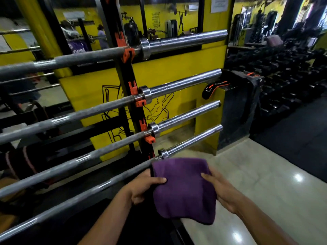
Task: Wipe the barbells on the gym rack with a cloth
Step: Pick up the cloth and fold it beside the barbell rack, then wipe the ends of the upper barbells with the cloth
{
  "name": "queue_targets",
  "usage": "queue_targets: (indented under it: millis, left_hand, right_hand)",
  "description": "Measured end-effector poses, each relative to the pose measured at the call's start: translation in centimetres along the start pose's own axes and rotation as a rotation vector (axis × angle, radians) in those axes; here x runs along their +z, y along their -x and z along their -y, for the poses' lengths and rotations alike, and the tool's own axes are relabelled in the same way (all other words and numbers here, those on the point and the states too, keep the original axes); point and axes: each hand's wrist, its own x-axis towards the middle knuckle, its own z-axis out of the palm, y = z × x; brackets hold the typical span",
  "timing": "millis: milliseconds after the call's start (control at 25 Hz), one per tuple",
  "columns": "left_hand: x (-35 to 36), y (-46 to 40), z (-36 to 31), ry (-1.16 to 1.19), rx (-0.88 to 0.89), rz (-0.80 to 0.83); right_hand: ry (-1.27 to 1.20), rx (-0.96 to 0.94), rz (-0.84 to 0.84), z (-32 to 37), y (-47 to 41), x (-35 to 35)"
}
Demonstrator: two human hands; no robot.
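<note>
Head view: both hands hold a folded purple cloth (184,190) low in front of the rack (134,96). The left hand (145,187) pinches the cloth's near-left edge, thumb on top and fingers curled beneath; the right hand (218,189) grips the opposite edge the same way, so each grip is closed on cloth. Four barbells (99,110) lie on orange hooks (140,102) ahead of and above the hands, the lowest bar (106,184) running just beyond the left hand and seemingly passing behind the cloth's far-left corner; whether cloth touches bar I cannot tell. As I judge it, the step in hand is readying the cloth for the lowest bar. To do it well, drape the cloth over the shaft, wrap one hand fully round, and slide along the bar's length with firm pressure, working the knurled part and chrome sleeve (192,139) too.
</note>
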Motion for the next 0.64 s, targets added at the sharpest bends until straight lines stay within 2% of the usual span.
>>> queue_targets:
  millis: [80, 160, 240, 320, 520, 640]
  left_hand:
    - [0.0, 0.5, -4.1, -0.124, 0.186, -0.069]
    - [0.4, 2.0, -7.8, -0.225, 0.344, -0.085]
    - [0.9, 3.0, -10.2, -0.314, 0.436, -0.054]
    - [0.6, 3.0, -11.2, -0.306, 0.498, -0.001]
    - [0.1, 2.2, -11.5, -0.282, 0.468, -0.096]
    - [1.2, 2.1, -10.9, -0.147, 0.353, -0.092]
  right_hand:
    - [-0.014, -0.189, -0.024, 4.0, -0.7, 0.7]
    - [-0.024, -0.28, -0.098, 7.5, -1.1, 1.5]
    - [-0.001, -0.343, -0.121, 9.6, -1.6, 1.8]
    - [0.078, -0.401, -0.076, 10.8, -1.9, 2.2]
    - [0.127, -0.391, -0.095, 12.4, -2.3, 2.7]
    - [0.106, -0.234, -0.105, 11.8, -2.0, 3.3]
